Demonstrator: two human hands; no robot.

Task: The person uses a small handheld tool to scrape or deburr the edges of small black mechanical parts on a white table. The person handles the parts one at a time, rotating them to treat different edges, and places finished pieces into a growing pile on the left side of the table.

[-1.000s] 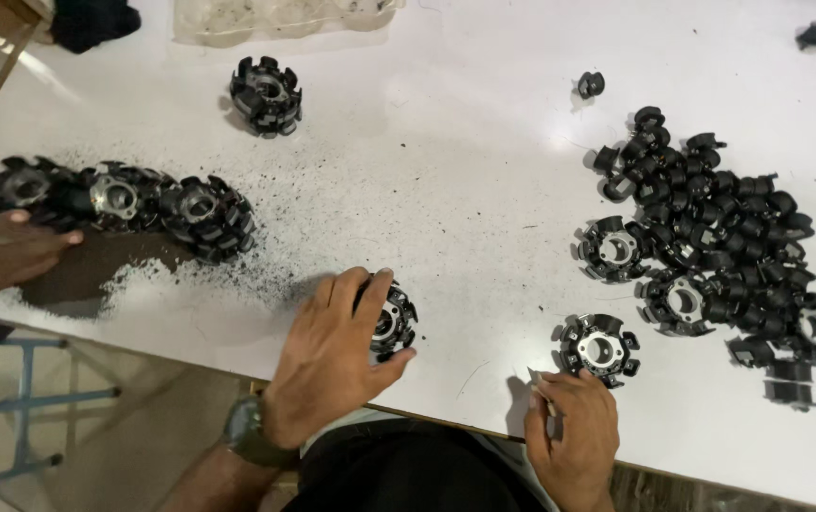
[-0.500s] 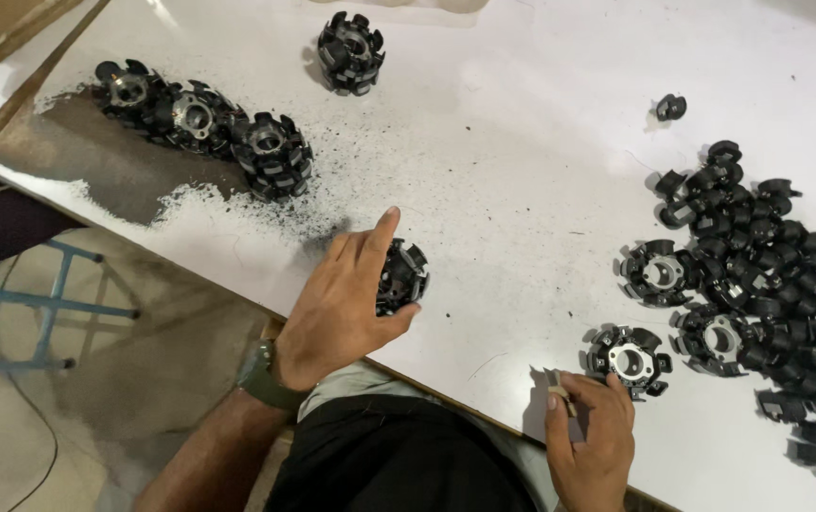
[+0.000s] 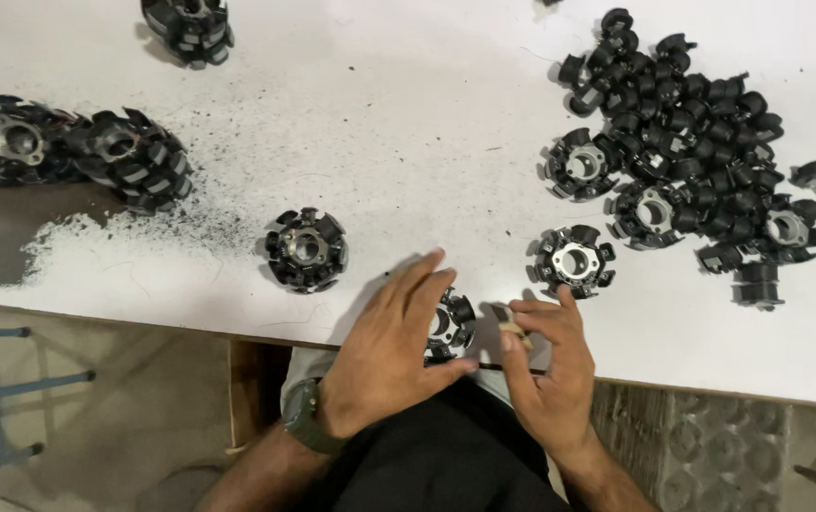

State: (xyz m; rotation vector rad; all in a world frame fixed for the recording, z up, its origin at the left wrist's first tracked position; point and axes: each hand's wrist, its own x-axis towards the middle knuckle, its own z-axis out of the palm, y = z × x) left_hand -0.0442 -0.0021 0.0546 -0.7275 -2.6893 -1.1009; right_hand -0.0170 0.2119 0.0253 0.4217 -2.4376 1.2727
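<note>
Head view showed the left hand cupped over a black toothed ring part at the white counter edge. The right hand pinched a small tan piece beside it. Black plastic caps lay heaped nearby; dark grit speckled the surface.

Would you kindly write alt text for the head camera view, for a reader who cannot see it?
Seen from above, a person's left hand covers a black toothed ring part at the near edge of a white table, while the right hand pinches a small piece beside it. A similar part lies to the left, and a heap of small black pieces fills the right.
</note>
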